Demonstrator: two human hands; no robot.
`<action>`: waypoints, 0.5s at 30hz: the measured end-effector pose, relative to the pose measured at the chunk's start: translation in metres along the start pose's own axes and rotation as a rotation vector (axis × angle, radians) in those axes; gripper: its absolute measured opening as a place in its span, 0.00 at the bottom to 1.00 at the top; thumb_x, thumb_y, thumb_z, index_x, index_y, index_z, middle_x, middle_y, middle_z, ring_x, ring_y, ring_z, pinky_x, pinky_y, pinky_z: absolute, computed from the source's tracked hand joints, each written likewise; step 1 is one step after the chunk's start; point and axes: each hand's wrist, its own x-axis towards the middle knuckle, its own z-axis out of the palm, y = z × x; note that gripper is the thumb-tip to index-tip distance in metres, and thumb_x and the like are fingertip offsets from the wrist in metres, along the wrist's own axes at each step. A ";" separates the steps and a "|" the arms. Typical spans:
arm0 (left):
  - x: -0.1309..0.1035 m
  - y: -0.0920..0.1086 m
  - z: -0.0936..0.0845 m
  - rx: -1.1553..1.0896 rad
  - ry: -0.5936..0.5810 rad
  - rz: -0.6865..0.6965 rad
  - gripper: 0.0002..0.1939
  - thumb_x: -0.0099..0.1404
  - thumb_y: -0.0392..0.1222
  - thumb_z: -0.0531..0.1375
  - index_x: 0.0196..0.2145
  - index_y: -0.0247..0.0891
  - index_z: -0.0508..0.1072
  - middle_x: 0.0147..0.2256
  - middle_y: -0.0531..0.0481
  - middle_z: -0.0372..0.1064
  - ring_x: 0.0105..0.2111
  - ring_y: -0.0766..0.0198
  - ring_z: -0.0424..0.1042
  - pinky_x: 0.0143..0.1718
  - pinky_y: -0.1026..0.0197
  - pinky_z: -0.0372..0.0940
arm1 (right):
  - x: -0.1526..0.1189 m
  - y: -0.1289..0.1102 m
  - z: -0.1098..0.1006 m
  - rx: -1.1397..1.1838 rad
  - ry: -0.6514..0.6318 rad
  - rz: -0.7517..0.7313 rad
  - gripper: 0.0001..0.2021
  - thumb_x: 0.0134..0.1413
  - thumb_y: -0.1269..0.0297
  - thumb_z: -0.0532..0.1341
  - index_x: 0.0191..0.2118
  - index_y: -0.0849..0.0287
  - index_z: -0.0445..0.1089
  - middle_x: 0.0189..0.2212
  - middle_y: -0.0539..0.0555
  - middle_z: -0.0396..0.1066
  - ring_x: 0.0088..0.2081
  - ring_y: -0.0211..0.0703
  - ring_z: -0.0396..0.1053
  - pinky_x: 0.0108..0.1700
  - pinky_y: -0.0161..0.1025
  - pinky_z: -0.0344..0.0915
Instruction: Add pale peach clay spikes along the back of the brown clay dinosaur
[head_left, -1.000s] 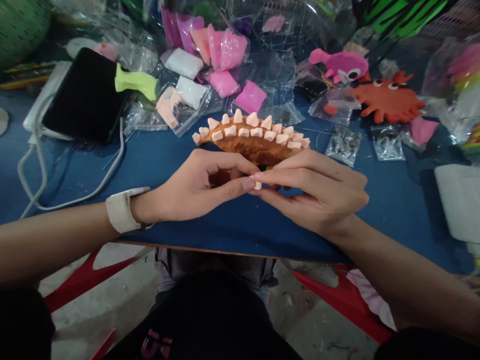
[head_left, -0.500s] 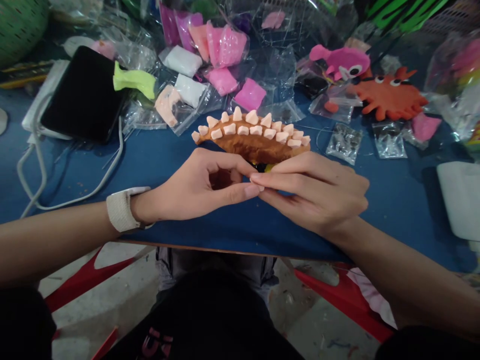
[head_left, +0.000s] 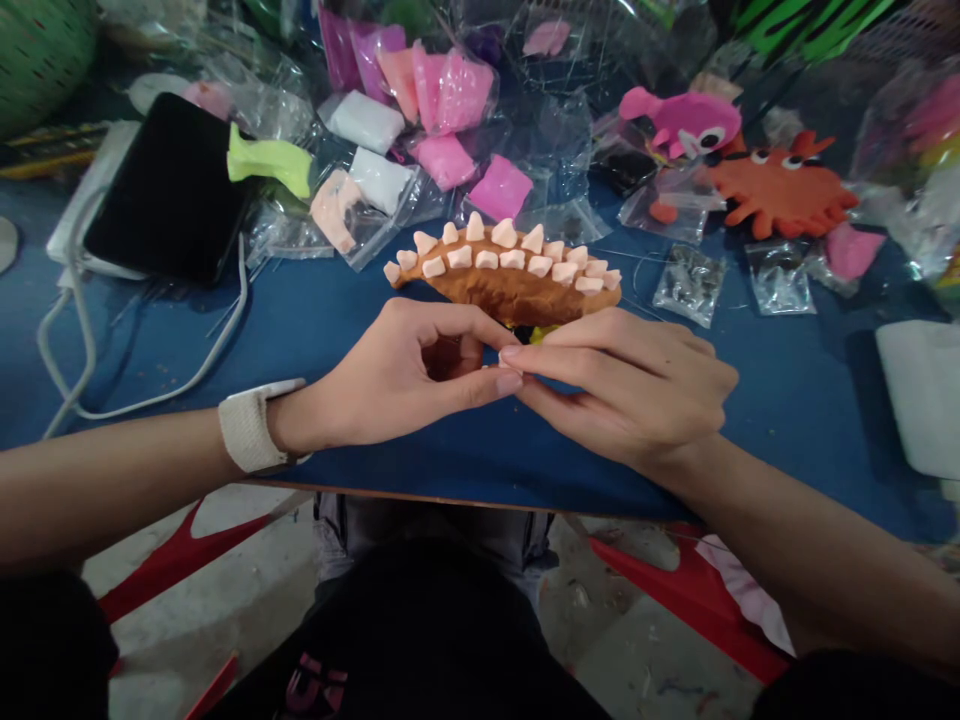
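Note:
My left hand (head_left: pixel 427 365) and my right hand (head_left: pixel 630 385) meet fingertip to fingertip over the near part of the table. Between their pinched thumbs and forefingers is a small piece of pale clay (head_left: pixel 511 361), mostly covered by the fingers. Just beyond the hands sits a brown clay dinosaur-like figure (head_left: pixel 517 290) with two rows of pale pink spikes along its curved back. Its lower part is hidden behind my hands; a bit of black and yellow shows there.
Bags of pink clay (head_left: pixel 454 90) and white clay packets (head_left: pixel 367 122) lie at the back. A black tablet (head_left: pixel 169 190) with a white cable (head_left: pixel 225 345) is at left. An orange clay crab (head_left: pixel 787 190) and a pink clay whale (head_left: pixel 686 120) stand back right, near small bags (head_left: pixel 688 285).
The fingertips have shifted slightly around the small pale piece, and the left thumb sits a little differently. The left wrist has moved slightly right. The brown figure stays where it was.

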 end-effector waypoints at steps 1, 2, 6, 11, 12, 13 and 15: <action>0.000 -0.001 0.000 0.003 0.002 0.004 0.13 0.70 0.50 0.76 0.42 0.37 0.87 0.25 0.56 0.67 0.24 0.72 0.61 0.22 0.66 0.56 | 0.000 0.000 0.001 0.000 0.003 -0.004 0.05 0.70 0.69 0.74 0.46 0.51 0.83 0.35 0.44 0.86 0.31 0.33 0.81 0.33 0.32 0.74; 0.000 -0.001 0.000 0.006 -0.001 0.010 0.13 0.70 0.50 0.76 0.42 0.37 0.87 0.24 0.56 0.67 0.23 0.72 0.61 0.22 0.67 0.55 | 0.000 0.000 0.001 0.001 0.009 -0.005 0.05 0.70 0.69 0.74 0.46 0.51 0.83 0.35 0.44 0.86 0.30 0.33 0.80 0.32 0.32 0.73; 0.000 -0.001 0.000 0.005 -0.019 0.028 0.13 0.74 0.50 0.74 0.43 0.36 0.87 0.25 0.56 0.68 0.23 0.73 0.60 0.22 0.67 0.54 | -0.001 0.001 0.005 0.020 0.046 0.007 0.05 0.70 0.70 0.74 0.45 0.51 0.82 0.34 0.44 0.86 0.30 0.33 0.80 0.32 0.32 0.73; 0.001 0.000 0.000 -0.017 -0.028 0.032 0.14 0.70 0.50 0.77 0.43 0.35 0.87 0.24 0.57 0.67 0.22 0.73 0.60 0.21 0.67 0.54 | -0.002 0.002 0.005 0.037 0.052 -0.005 0.04 0.70 0.69 0.74 0.45 0.51 0.82 0.35 0.45 0.86 0.31 0.34 0.81 0.33 0.33 0.74; 0.001 -0.001 0.000 -0.016 -0.021 0.032 0.15 0.68 0.50 0.79 0.42 0.35 0.87 0.23 0.57 0.67 0.22 0.73 0.60 0.21 0.67 0.54 | -0.001 0.002 0.005 0.032 0.037 -0.011 0.04 0.70 0.68 0.74 0.45 0.52 0.82 0.35 0.45 0.86 0.31 0.34 0.81 0.33 0.32 0.74; 0.001 -0.001 0.000 -0.012 -0.010 0.031 0.16 0.66 0.50 0.80 0.41 0.35 0.87 0.23 0.57 0.67 0.22 0.73 0.60 0.21 0.68 0.54 | -0.001 0.002 0.004 0.024 0.025 -0.016 0.03 0.71 0.68 0.74 0.45 0.52 0.82 0.35 0.45 0.86 0.30 0.34 0.81 0.33 0.32 0.75; 0.001 -0.002 0.000 0.000 0.012 0.022 0.16 0.66 0.51 0.80 0.40 0.35 0.87 0.23 0.57 0.66 0.22 0.73 0.60 0.21 0.68 0.54 | 0.000 0.001 0.003 0.006 0.015 -0.015 0.03 0.71 0.68 0.73 0.45 0.52 0.82 0.35 0.44 0.86 0.30 0.33 0.80 0.33 0.32 0.75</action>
